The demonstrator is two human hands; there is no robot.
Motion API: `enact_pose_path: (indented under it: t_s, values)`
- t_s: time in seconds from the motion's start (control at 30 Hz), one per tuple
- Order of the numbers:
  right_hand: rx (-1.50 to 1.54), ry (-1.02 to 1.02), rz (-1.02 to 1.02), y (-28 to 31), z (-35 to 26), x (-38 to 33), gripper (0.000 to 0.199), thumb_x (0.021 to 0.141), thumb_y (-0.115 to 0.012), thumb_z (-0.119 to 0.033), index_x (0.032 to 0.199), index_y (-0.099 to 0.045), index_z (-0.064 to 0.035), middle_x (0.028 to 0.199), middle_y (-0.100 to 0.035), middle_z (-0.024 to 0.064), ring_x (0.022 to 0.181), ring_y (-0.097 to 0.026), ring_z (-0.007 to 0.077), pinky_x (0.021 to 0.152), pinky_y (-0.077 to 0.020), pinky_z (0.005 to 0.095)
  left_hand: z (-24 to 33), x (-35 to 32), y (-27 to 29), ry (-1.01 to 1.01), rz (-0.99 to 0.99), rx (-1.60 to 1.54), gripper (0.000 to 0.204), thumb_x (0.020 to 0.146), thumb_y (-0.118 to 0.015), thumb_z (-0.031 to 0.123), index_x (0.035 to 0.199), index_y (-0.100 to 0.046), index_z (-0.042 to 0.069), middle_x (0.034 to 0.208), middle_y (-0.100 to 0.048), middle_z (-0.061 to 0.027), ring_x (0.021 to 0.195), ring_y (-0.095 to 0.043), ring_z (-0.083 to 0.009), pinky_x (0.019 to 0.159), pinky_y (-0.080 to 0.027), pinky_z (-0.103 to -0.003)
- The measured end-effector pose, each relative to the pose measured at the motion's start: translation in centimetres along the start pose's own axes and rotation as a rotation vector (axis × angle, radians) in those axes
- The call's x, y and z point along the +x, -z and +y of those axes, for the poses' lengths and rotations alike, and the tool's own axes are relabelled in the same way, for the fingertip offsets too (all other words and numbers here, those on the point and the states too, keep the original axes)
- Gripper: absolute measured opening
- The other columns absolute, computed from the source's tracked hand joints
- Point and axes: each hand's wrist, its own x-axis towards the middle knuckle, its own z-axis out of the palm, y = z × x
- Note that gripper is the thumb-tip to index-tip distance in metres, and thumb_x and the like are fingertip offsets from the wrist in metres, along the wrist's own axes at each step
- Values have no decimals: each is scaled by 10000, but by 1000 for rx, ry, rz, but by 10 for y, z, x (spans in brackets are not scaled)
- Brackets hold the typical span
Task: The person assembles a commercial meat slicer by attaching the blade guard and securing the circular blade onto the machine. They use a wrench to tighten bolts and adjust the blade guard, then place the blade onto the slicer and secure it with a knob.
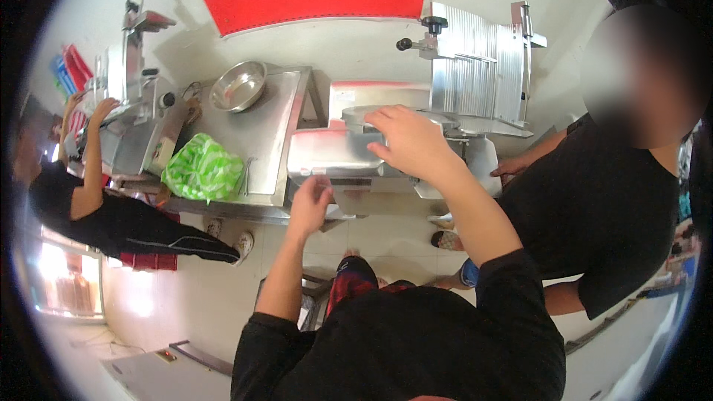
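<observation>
Bowl (238,86) on table (264,141) — left of slicer (416,130), apparently.

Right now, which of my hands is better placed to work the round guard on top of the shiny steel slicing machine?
Probably the right hand: it already rests on the round guard of the steel slicing machine. The left hand hangs lower, by the machine's front edge.
</observation>
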Motion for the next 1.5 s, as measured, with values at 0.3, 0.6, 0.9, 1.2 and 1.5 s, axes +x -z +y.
enact_pose_path:
  t_s: [0.3,0.6,0.9,1.2,1.5]
  values:
    - [-160,-232,-458,-65,60,56,289,834,-689,-135,1104,-625,-55,1013,-703,132,977,-672,352,833,-534,474,-41,208,-13,-59,-189,27,311,958,-610,123,1222,-616,-40,1112,-708,-190,1001,-694,-280,893,-532,-376]
    - [-66,-395,-364,-51,45,68,246,843,-675,-137,1055,-607,-30,1012,-681,104,986,-670,301,798,-559,428,-43,248,-7,-91,-520,25,253,942,-554,126,1133,-648,-11,991,-694,-242,924,-684,-365,837,-525,-403]
    - [-73,-482,-457,-51,42,84,309,844,-707,-160,1110,-593,-51,1122,-676,120,1061,-660,310,874,-552,413,-58,297,5,-130,-890,90,256,880,-624,208,993,-660,-19,847,-708,-149,784,-673,-234,781,-534,-372]
    - [-85,-503,-457,-53,41,89,328,821,-711,-149,1116,-604,-55,1119,-684,111,1059,-668,306,851,-558,424,-54,266,0,-43,-543,-181,184,934,-643,172,998,-661,0,887,-679,-191,822,-662,-336,790,-519,-419]
    - [-72,-578,-504,-53,37,96,368,797,-742,-144,1136,-636,-47,1129,-695,126,1001,-682,329,808,-556,418,-68,281,-2,-195,-784,70,349,1018,-442,312,1006,-642,26,908,-673,-226,895,-642,-431,809,-494,-507]
